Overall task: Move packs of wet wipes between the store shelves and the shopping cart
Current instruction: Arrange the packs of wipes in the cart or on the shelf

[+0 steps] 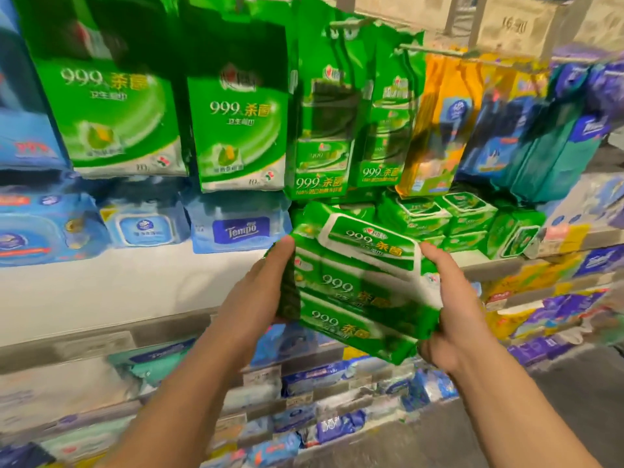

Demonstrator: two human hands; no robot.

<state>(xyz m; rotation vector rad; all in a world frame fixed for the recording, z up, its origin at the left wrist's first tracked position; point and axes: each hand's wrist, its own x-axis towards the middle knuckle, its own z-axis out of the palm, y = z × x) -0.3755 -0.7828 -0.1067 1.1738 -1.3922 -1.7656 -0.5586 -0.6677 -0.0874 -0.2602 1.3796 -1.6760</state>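
Observation:
A green multi-pack of wet wipes [358, 285], marked 999 and made of three stacked packs, is held between both hands at the edge of the white shelf [135, 282]. My left hand [266, 282] presses its left end. My right hand [445, 305] grips its right end, thumb on top. More green wipe packs [449, 217] are stacked on the shelf just behind it. The shopping cart is out of view.
Green 999 pouches [236, 130] hang from pegs above. Blue Tempo packs [236, 228] and other blue wipes [47, 228] sit on the shelf's left part. Yellow and blue bags [499, 130] hang at right. Lower shelves [304, 383] hold several blue packs.

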